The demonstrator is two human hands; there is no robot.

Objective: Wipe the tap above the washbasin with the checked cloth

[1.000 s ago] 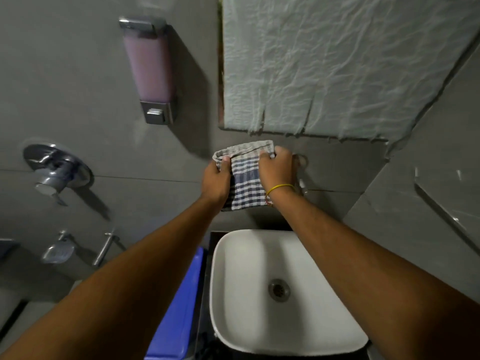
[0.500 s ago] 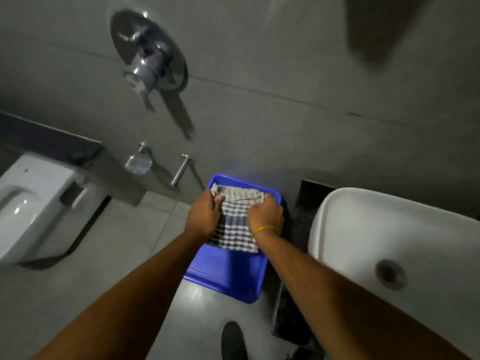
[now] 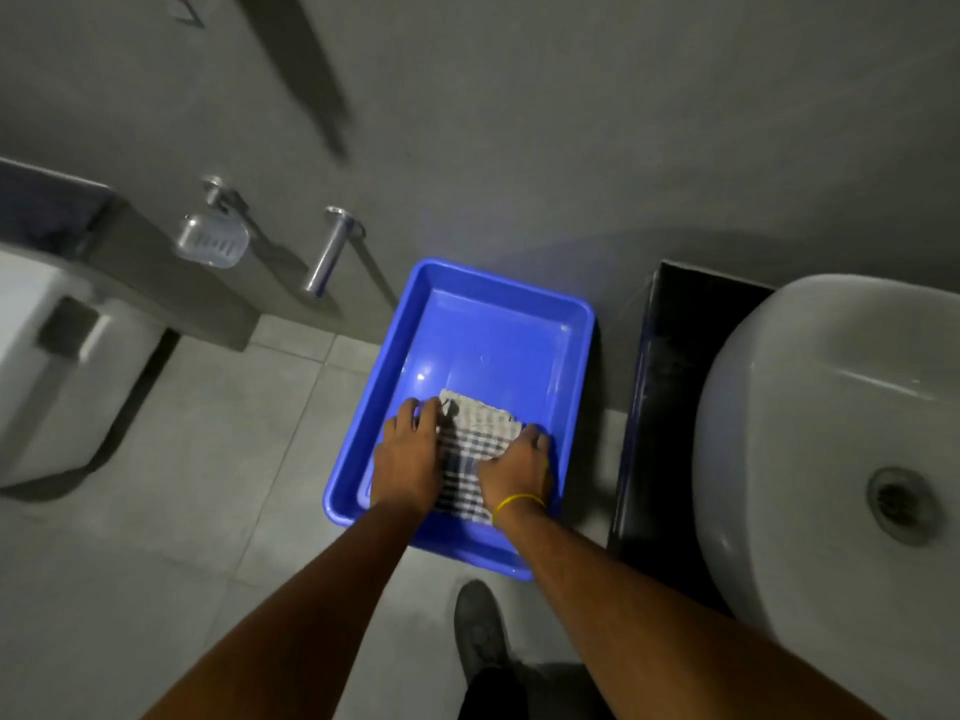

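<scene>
The checked cloth (image 3: 478, 444), folded, lies inside a blue plastic tub (image 3: 498, 335) on the floor, near the tub's front end. My left hand (image 3: 408, 457) holds the cloth's left edge. My right hand (image 3: 517, 470), with a yellow band at the wrist, holds its right edge. The white washbasin (image 3: 810, 433) is at the right with its drain (image 3: 898, 504) showing. The tap above the basin is out of view.
A black stand (image 3: 670, 397) sits between tub and basin. A metal soap dish (image 3: 210, 241) and a chrome bar (image 3: 327, 252) stick out of the grey wall. A white toilet (image 3: 47, 376) is at the left. My dark shoe (image 3: 480, 634) stands on the tiled floor.
Both hands carried the cloth from the wall above the basin down and to the left into the blue tub. My view swung from the basin wall to the floor.
</scene>
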